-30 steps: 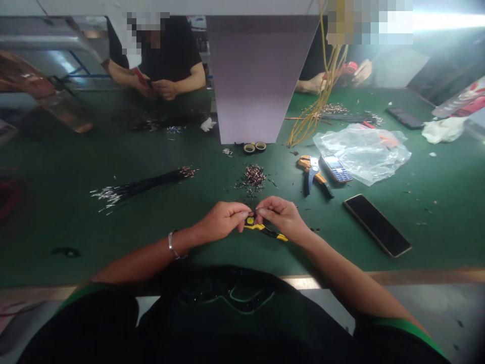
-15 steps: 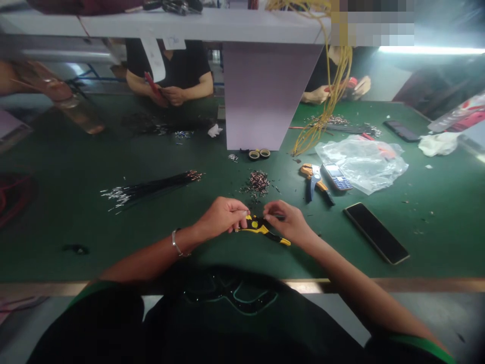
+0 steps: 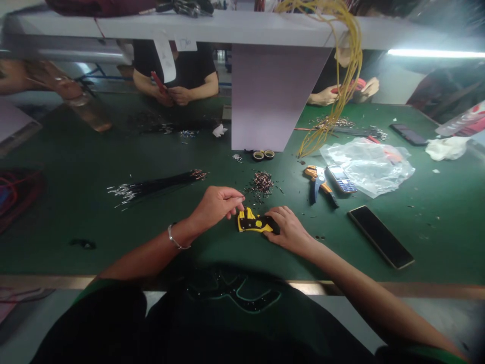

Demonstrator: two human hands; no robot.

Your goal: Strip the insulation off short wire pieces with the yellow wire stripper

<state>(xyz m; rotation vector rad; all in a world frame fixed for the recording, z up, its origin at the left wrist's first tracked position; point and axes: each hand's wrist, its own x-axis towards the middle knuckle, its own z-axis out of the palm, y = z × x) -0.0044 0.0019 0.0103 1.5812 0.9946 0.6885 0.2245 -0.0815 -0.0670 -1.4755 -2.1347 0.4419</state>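
My right hand (image 3: 290,227) is wrapped round the handles of a yellow and black wire stripper (image 3: 250,223) that lies on the green table. Just above and left of the tool's jaws, my left hand (image 3: 220,206) is closed in a pinch. What sits between its fingertips is too small to make out. Beyond both hands lies a heap of small copper-coloured and dark bits (image 3: 262,183). To the left a bundle of black wires (image 3: 159,187) rests on the table, with pale ends on one side and copper ends on the other.
Right of the heap lie orange and blue pliers (image 3: 319,183), a keypad phone (image 3: 341,179), a clear plastic bag (image 3: 373,164) and a dark smartphone (image 3: 381,236). Tape rolls (image 3: 263,154) sit by an upright panel (image 3: 278,96). Two co-workers' hands (image 3: 180,95) show across the table (image 3: 182,151).
My right hand has come down and closed on the wire stripper's handles. My left hand has shifted slightly up and left, off the tool's jaws, still pinching. The whole view has shifted a little.
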